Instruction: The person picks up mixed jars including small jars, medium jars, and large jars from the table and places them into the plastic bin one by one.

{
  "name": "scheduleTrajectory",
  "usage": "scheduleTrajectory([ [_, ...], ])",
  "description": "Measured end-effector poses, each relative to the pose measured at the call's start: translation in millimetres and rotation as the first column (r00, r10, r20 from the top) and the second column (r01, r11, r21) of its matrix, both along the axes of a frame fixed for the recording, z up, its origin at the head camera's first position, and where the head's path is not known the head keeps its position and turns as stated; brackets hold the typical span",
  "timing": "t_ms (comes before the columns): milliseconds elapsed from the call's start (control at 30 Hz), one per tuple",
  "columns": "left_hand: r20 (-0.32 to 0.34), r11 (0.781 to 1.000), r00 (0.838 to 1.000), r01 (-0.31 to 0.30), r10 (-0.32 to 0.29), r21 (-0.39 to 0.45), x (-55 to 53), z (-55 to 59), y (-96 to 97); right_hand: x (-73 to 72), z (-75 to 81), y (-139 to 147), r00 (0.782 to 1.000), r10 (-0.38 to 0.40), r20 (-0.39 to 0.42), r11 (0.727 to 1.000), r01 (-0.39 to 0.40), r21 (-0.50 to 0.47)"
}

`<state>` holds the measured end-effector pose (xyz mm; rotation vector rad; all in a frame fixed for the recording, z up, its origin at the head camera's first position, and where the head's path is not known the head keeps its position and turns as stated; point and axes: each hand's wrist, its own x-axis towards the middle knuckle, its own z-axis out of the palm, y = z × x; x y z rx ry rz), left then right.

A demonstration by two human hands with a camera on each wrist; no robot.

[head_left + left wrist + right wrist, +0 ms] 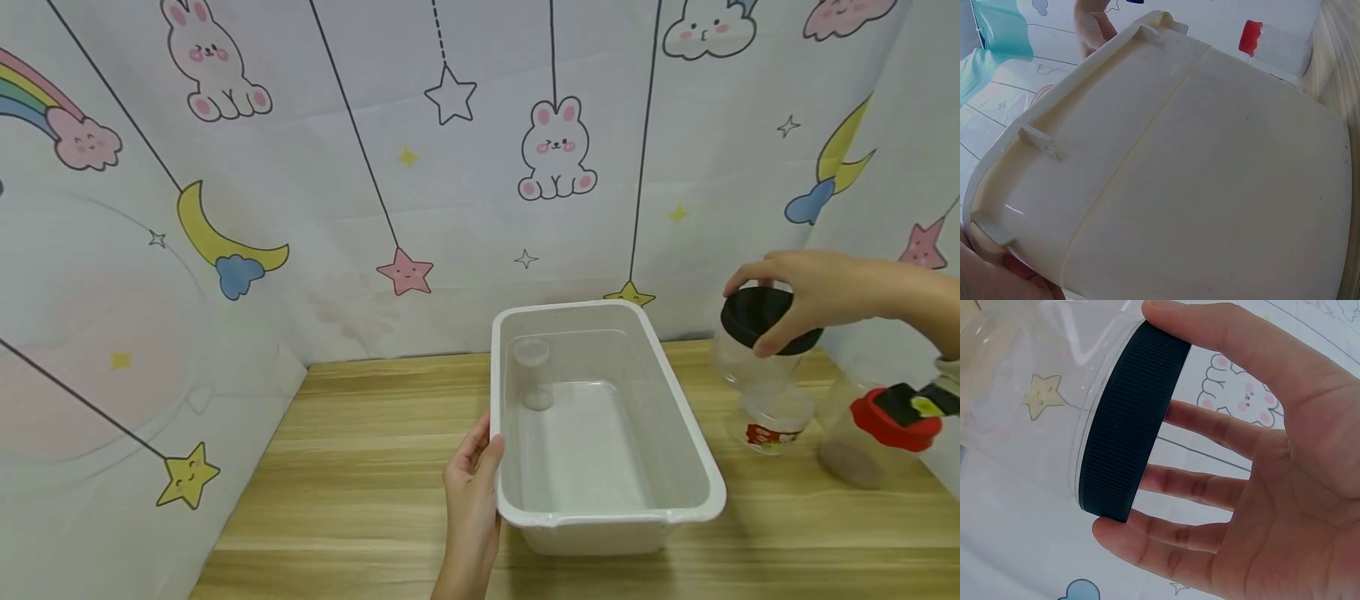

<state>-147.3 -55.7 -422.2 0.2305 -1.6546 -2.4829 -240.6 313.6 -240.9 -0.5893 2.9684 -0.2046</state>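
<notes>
My right hand grips the ribbed dark lid of a clear jar from above, thumb and fingers spread round its edge. In the head view this jar overlaps a second clear jar with a red label on the table. At the near left side of a white plastic bin, my left hand holds the rim. A small clear cylindrical container stands inside the bin, toward its far left corner. The left wrist view mostly shows the bin's outer wall.
A clear jar with a red lid is at the right, close to my right forearm. The wood-grain table meets a printed cloth backdrop behind the bin and at both sides.
</notes>
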Motion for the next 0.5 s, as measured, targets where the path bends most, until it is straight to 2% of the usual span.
scheduleTrajectory([
  [500,-0.008,1.0,1.0,0.003,-0.003,0.003,-0.1,0.2,-1.5,-2.6,3.3,-16,1.0,0.004,0.018,1.0,-0.003,-0.025],
])
